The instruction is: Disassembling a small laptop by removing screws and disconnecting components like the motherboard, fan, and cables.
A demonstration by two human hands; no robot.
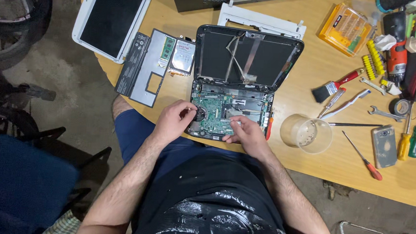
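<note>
One opened laptop [233, 85] is laid on the bench [305, 79]; its green board [213, 113] is touched by two hands, left [172, 122] and right [247, 133], grips curled, nothing clearly grasped.

Bright, even overhead light on the table [314, 80] (floor dim), sharp focus.

seen from above, a seated person's left hand [173, 121] and right hand [246, 132] rest on the green circuit board [213, 113] of an opened small laptop [233, 82] at the edge of a wooden table [304, 84]. fingers of the left hand touch the round fan [199, 114]. a hard drive [181, 57] lies on a grey cover panel [144, 68] to the left, beside a white screen lid [111, 19]. a clear plastic cup [307, 133], a paintbrush [335, 85], screwdrivers [363, 161] and a phone [385, 146] lie to the right.
</note>
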